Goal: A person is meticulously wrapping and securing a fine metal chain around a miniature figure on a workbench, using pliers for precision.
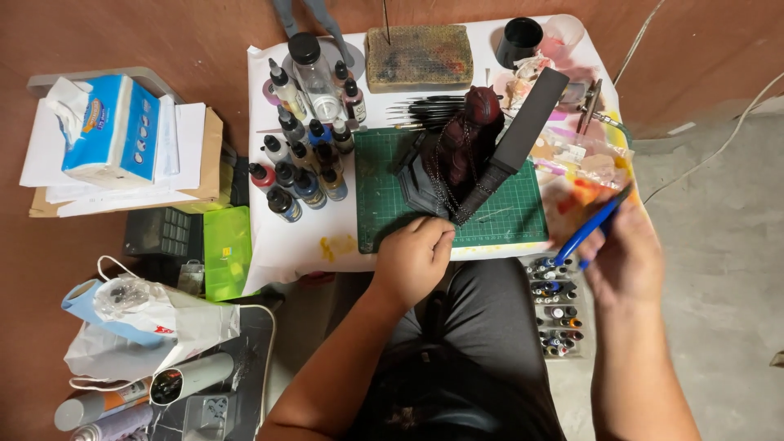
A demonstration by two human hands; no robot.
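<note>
While the left hand (415,260) rests curled at the green mat's (392,204) near edge, the right hand (625,257) pinches a blue-handled brush (590,229) beside the dark red figure (465,151), apparently mid-painting.

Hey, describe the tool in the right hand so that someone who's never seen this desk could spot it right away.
Start at the green cutting mat in the middle of the white table, then look right to its paint-smeared edge. There the right hand holds a brush slanting up toward the table. Its bright blue handle sets it apart from the dark brushes lying in a row behind the mat.
</note>
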